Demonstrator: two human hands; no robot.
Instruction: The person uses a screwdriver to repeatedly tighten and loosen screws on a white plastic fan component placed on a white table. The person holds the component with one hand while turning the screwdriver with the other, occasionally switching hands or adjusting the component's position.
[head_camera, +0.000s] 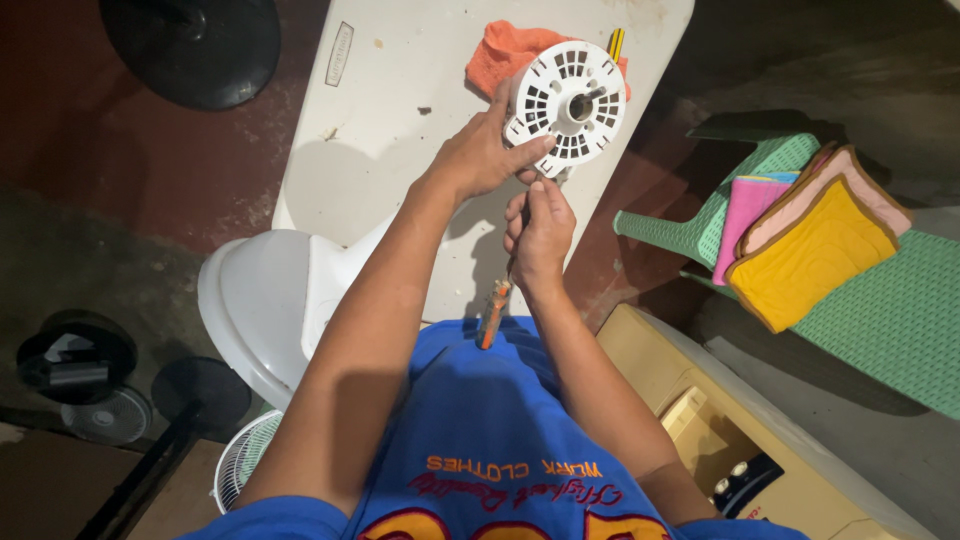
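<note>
Two hands working a white vented fan housing over a white table

At far left a black round base (192, 45) lies on the dark floor, with a small fan grille (105, 415) lower down; the white table (400, 120) runs up the middle. The left hand (480, 150) is closed around the edge of the round white vented housing (568, 105), holding it tilted above the table, in front of an orange cloth (500, 52). Just below, the right hand (540, 232) is clenched on an orange-handled screwdriver (493, 315), its tip up at the housing. Further right, folded pink and yellow cloths (810, 240) rest on a green plastic chair (890, 320)
</note>
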